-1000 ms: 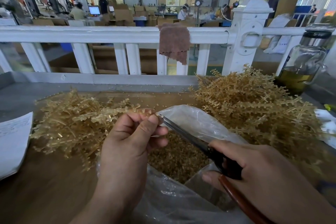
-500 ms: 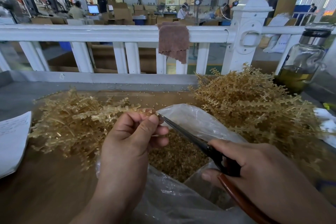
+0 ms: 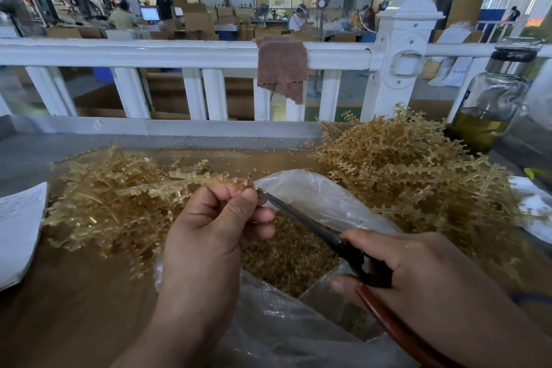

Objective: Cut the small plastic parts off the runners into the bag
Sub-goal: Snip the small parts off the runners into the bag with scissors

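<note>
My left hand pinches a tan plastic runner between thumb and fingers, its tip poking out just over the mouth of the clear plastic bag. My right hand grips scissors with dark blades and red-brown handles; the blade tips meet the runner's end at my left thumb. Small cut tan parts fill the bottom of the bag below the blades.
A pile of tan runners lies to the left and a taller pile to the right. White paper sits at the left edge. A glass bottle stands at the right. A white railing with a brown cloth runs behind.
Both hands stay in nearly the same place. The scissor tips remain at the runner's end by my left thumb; no clear movement shows.
</note>
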